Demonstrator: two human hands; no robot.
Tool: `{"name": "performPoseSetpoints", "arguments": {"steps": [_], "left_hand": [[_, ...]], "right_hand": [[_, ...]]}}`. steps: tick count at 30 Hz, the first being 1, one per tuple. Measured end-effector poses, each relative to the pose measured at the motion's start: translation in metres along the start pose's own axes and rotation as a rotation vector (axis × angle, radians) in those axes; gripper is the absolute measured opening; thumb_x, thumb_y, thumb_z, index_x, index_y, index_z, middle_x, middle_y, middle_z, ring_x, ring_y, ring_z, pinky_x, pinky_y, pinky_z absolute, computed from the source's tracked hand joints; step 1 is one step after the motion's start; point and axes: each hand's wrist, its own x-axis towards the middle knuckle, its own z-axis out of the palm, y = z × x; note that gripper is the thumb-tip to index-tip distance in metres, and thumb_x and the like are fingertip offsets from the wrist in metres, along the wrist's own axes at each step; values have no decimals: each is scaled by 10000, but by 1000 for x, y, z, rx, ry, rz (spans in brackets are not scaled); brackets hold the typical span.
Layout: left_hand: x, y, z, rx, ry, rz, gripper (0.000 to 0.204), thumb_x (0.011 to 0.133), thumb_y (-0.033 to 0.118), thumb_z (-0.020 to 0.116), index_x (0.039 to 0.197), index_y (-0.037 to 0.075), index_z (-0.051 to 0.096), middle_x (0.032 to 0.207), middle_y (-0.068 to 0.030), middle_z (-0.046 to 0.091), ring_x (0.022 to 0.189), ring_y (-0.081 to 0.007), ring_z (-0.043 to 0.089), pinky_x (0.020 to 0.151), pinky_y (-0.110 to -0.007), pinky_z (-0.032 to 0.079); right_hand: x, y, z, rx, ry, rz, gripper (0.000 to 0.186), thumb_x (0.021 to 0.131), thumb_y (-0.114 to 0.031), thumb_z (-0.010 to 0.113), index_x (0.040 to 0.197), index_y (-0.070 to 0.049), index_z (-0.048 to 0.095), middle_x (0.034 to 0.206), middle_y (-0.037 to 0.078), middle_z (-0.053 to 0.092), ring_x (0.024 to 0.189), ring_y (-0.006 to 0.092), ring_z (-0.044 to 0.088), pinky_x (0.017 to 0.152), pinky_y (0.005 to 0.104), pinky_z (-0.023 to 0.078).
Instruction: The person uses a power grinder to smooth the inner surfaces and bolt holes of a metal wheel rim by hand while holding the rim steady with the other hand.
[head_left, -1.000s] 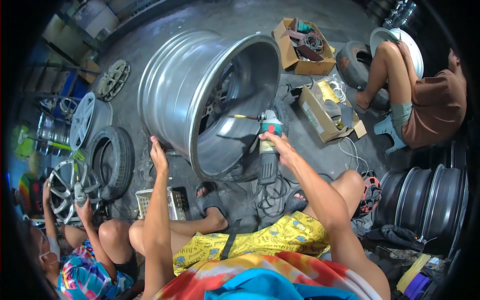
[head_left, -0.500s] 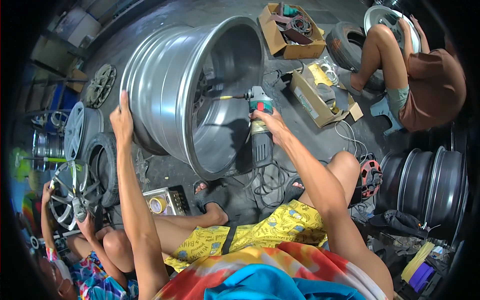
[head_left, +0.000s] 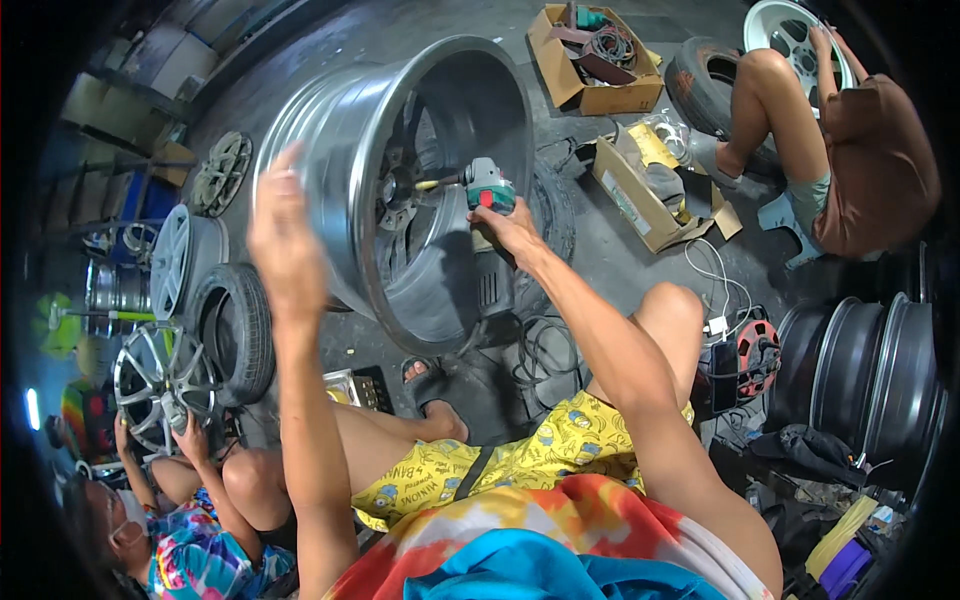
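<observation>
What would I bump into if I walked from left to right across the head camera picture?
Silver spoked wheel at a co-worker's hands → the person's blurry left hand → grinder in the right hand → nearer cardboard box → red reel → row of dark wheel rims.

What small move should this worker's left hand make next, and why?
Probably steady the large silver wheel rim: the left hand shows blurred over its outer side, contact unclear, while the right hand holds the power tool, its yellow-tipped shaft pointing into the rim's opening. A settled hand might keep the rim from shifting.
</observation>
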Motion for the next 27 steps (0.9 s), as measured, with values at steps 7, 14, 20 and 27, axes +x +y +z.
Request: {"name": "performPoseSetpoints", "arguments": {"steps": [7,14,20,27], "left_hand": [[0,10,42,306,-10,193,422,1073,273,542,1390,2,607,1476,-229,553,1443,-417,439,1190,-477,328],[16,-13,23,247,15,191,395,1061,269,572,1325,-15,648,1458,-226,571,1430,-420,453,1174,-471,356],[29,-45,-4,170,93,113,419,1044,274,629,1359,-3,642,1422,-165,628,1365,-296,551,1158,-388,385],[30,-50,-7,184,107,159,394,988,232,699,1294,-16,679,1394,-163,645,1339,-294,573,1140,-386,403]], "right_hand": [[-10,-25,33,-422,162,-246,920,679,-385,888,1291,74,376,1164,328,651,1070,458,678,955,474,527],[-26,-33,46,-527,83,-346,832,726,-324,859,1267,22,330,1145,345,656,1096,506,658,943,503,533],[-28,-40,59,-574,74,-233,826,735,-295,856,1270,17,309,1156,357,644,1082,524,657,966,519,517],[-24,-47,71,-683,69,-474,786,747,-242,851,1256,13,310,1124,344,655,1056,517,662,922,527,527]]}}
